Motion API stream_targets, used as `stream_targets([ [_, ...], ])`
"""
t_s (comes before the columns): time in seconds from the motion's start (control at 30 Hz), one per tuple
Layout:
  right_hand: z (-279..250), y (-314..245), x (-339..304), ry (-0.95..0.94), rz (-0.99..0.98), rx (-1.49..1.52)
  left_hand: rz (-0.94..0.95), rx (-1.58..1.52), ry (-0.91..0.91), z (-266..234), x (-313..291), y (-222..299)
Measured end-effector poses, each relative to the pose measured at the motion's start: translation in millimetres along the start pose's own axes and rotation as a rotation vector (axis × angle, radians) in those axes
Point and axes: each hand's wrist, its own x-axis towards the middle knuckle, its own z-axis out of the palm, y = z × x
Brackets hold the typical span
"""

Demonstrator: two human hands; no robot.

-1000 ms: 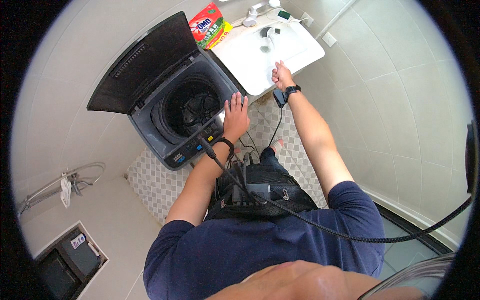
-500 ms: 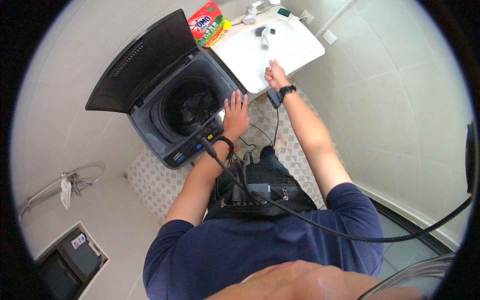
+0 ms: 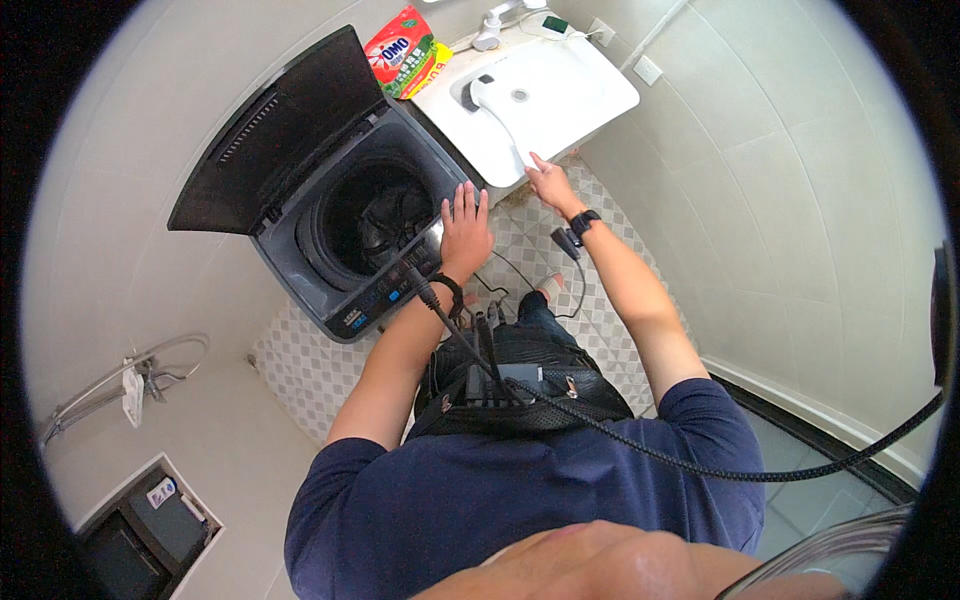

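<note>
Our left hand (image 3: pixel 466 228) lies flat, fingers spread, on the washing machine (image 3: pixel 350 235) front right corner; lid (image 3: pixel 270 130) up, dark laundry inside (loading looks finished). Our right hand (image 3: pixel 548 184), fingers loosely apart, touches the white sink (image 3: pixel 590 90) front edge.

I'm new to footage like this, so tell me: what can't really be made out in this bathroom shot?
- Head view: what lies in the washing machine drum is too dark to tell.
- Its control panel buttons are too small to tell apart.
- The left hand covers the machine's rim beneath it.
- Whether the right hand touches the sink edge is unclear.
</note>
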Motion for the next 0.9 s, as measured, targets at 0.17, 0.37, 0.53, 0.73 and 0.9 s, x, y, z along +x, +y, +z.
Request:
stream_targets([
  [0.17, -73.7, -6.4, -6.9, 0.089, -0.22, -0.801, 0.012, 0.032, 0.034, 1.6, 0.9, -1.3],
  [0.37, -139.0, -40.2, -2.1, 0.169, -0.115, -1.025, 0.01, 0.036, 0.028, 1.5, -1.0, -0.8],
  [0.53, -124.8, -27.6, 49.4, 0.234, -0.162, -1.087, 0.004, 0.028, 0.01, -1.5, 0.1, 1.5],
  [0.73, -74.9, -0.6, 66.9, 0.141, -0.119, -0.839, 0.0, 0.05, -0.018, -3.6, -0.5, 2.3],
  [0.9, -72.8, 7.4, 47.1, 0.078, -0.229, -0.814, 0.0, 0.053, -0.014, -1.4, -0.6, 1.8],
])
